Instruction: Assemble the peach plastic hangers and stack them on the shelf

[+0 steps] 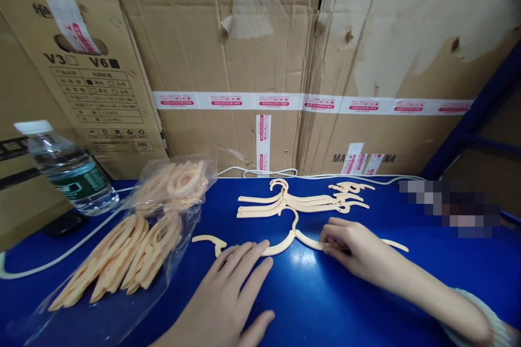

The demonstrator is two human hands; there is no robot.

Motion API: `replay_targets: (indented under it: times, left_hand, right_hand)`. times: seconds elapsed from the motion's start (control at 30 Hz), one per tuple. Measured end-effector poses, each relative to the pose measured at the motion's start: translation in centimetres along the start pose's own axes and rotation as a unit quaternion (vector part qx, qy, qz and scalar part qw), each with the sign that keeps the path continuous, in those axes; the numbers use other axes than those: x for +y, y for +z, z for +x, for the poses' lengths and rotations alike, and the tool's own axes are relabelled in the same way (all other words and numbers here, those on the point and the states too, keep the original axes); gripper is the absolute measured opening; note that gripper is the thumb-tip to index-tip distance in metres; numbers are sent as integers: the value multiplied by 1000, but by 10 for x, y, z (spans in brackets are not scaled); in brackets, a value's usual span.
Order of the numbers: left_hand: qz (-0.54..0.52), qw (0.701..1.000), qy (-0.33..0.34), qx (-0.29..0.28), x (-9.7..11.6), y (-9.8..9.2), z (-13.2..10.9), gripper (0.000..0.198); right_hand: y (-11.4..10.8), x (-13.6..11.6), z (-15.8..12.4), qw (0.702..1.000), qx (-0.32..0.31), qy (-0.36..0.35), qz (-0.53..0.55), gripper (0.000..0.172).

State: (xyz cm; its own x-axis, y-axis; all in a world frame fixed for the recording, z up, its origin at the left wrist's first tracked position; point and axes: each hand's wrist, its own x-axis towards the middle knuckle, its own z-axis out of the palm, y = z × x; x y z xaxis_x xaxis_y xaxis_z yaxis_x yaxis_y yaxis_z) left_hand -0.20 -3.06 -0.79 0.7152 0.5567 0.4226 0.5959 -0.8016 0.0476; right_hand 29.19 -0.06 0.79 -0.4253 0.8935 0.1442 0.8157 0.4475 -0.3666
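A cream folding clothes hanger lies unfolded on the blue table, its hook pointing away from me. My left hand rests over the hanger's left arm, fingers stretched and spread, with the fingertips at the arm. Bent fingers of my right hand close around the right arm, whose outer tip sticks out beyond the hand. Just behind lie several more unfolded hangers, stacked with their hooks together.
On the left a clear plastic bag holds several folded hangers. Behind it are a water bottle, a black object and a white cable. Cardboard boxes line the table's back edge. A pixelated patch covers part of the right side.
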Motion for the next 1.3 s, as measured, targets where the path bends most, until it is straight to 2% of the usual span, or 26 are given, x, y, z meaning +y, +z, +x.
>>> replay_targets:
  times: [0.23, 0.37, 0.53, 0.63, 0.73, 0.9, 1.07, 1.3]
  left_hand:
    - [-2, 1000, -8, -10, -8, 10, -1, 55]
    - [-6, 1000, -21, -6, -8, 9, 0, 53]
    - [-29, 999, -25, 9, -9, 10, -1, 52]
    - [-59, 998, -6, 24, -11, 15, -4, 55]
    - [-77, 997, 5, 11, -10, 17, -6, 52]
    - [-71, 997, 13, -15, -6, 15, -5, 44]
    - [-59, 998, 22, -13, -7, 16, -3, 44]
    - [-30, 999, 42, -7, -4, 8, 3, 40]
  right_hand:
    - [6, 11, 10, 999, 41, -6, 11, 18]
    - [10, 13, 15, 998, 61, -7, 18, 15]
    - [-1, 20, 20, 995, 98, -8, -2, 12]
    - [-19, 46, 25, 987, 143, 24, -69, 18]
    - [-43, 86, 33, 972, 177, 88, -125, 22]
    - [-69, 138, 44, 967, 154, 122, -159, 22]
    - [-62, 152, 43, 977, 115, 68, -168, 21]
    - [-45, 164, 37, 974, 140, 30, -175, 18]
